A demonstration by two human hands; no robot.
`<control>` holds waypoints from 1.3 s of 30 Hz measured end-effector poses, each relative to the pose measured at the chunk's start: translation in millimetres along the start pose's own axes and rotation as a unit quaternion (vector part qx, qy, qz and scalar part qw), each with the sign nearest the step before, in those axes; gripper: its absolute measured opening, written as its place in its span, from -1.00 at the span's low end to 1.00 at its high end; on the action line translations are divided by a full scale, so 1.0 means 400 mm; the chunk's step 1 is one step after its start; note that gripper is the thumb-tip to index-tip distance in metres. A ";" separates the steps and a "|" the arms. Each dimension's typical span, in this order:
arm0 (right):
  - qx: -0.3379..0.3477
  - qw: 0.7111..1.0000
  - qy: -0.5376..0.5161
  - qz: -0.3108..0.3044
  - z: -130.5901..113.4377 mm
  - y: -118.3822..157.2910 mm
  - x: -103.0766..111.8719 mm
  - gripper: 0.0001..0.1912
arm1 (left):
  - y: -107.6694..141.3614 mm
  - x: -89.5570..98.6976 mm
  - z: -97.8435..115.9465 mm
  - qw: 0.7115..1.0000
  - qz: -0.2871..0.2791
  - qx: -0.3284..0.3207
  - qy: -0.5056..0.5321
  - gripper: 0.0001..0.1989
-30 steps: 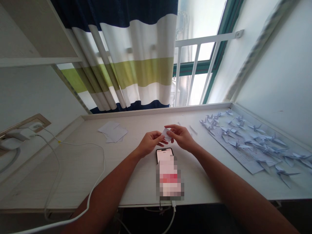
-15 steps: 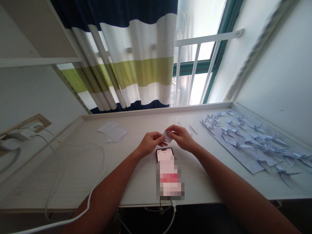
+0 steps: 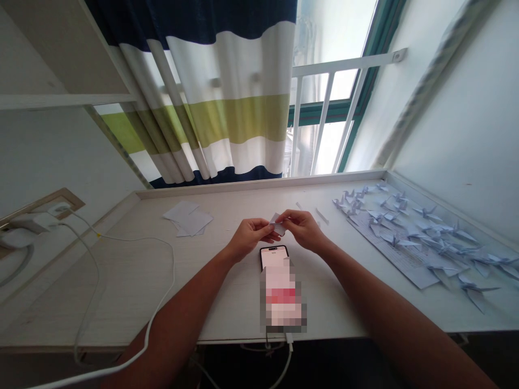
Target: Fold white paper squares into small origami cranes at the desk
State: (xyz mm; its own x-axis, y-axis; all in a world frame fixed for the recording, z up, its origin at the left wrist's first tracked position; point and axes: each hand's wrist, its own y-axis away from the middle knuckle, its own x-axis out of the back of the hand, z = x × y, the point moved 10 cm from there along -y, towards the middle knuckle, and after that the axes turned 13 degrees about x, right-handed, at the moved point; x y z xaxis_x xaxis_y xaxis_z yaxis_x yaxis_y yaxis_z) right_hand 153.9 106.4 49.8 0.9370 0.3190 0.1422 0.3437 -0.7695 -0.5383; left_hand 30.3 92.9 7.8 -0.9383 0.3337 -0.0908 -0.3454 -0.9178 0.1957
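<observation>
A small folded piece of white paper (image 3: 278,227) is held up between both hands, above the desk and just beyond the phone. My left hand (image 3: 250,239) pinches its left side with thumb and fingers. From the right, my right hand (image 3: 300,229) grips its upper edge between thumb and forefinger. Fingers cover part of the paper, so its exact folds are hard to make out. Below the hands lies a phone (image 3: 274,254), its screen lit and mostly blurred out, with a white cable plugged into its near end.
Several folded paper cranes (image 3: 393,240) spread over the right side, some on a printed sheet (image 3: 413,273). Loose white paper squares (image 3: 188,220) lie at left. Thin paper strips (image 3: 322,216) are behind my right hand. A white cable (image 3: 173,270) loops across the desk's left.
The paper between my hands has changed angle, and a raised upper flap now shows. My right hand has shifted slightly down; the left has barely moved.
</observation>
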 end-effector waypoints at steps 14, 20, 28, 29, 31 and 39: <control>0.013 0.998 -0.050 -0.026 0.002 0.003 -0.017 -0.79 | -0.003 -0.003 -0.025 0.997 -0.040 0.049 0.033 -0.57; 0.007 1.000 -0.022 0.000 0.010 0.002 -0.006 -0.74 | -0.006 0.001 -0.025 0.999 -0.023 0.036 0.029 -0.56; -0.025 0.993 -0.117 0.025 0.018 0.007 -0.008 -0.55 | 0.000 0.001 -0.007 1.000 -0.016 0.012 0.015 -0.59; -0.021 0.993 -0.116 0.027 0.016 0.006 -0.006 -0.57 | 0.001 -0.001 -0.008 0.999 -0.023 0.015 0.016 -0.59; -0.012 0.992 -0.120 0.024 0.009 0.004 -0.004 -0.58 | 0.003 -0.008 -0.011 0.998 -0.046 0.021 0.022 -0.59; 0.003 0.992 -0.124 -0.003 -0.012 -0.002 -0.007 -0.66 | 0.007 -0.022 0.001 0.997 -0.068 -0.012 0.019 -0.60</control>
State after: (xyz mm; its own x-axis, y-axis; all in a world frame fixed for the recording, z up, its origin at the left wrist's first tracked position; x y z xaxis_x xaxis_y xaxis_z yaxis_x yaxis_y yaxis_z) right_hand 151.4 103.3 53.8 0.8905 0.4506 -0.0628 0.3484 -0.7642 -0.5428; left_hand 37.5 87.7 9.3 -0.8814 0.4472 -0.1524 -0.4682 -0.8698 0.1558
